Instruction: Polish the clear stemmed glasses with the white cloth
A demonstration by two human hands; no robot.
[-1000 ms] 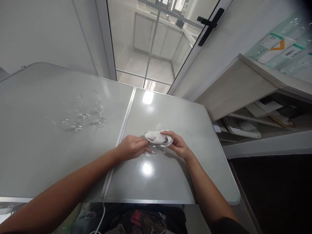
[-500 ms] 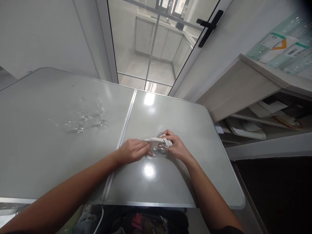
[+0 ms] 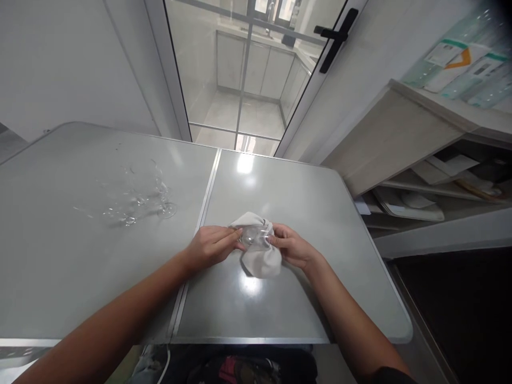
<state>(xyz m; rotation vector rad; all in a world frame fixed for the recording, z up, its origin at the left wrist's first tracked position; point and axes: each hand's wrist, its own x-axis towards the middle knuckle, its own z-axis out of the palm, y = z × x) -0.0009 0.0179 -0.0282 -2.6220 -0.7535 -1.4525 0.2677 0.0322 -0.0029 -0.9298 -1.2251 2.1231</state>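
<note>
Between my hands, just above the table, a clear wine glass (image 3: pixel 250 234) lies on its side. My left hand (image 3: pixel 214 244) is closed on its left end, hiding the stem and foot. My right hand (image 3: pixel 291 243) grips a white cloth (image 3: pixel 262 264) at the rim, with the thumb near the mouth of the glass. The cloth spreads behind the bowl and hangs below it toward me. Whether part of it is inside the glass I cannot tell.
Several clear stemmed glasses (image 3: pixel 138 201) are on the left half of the grey folding table (image 3: pixel 320 202), hard to make out. A glass door (image 3: pixel 240 80) stands beyond the far edge. To the right is a shelf unit (image 3: pixel 368 133) with packed bottles (image 3: pixel 460 61) on top.
The cloth, bunched along the glass's far side and right end before, now fans out behind and below it. My right hand has shifted slightly right and down. My left hand keeps its grip.
</note>
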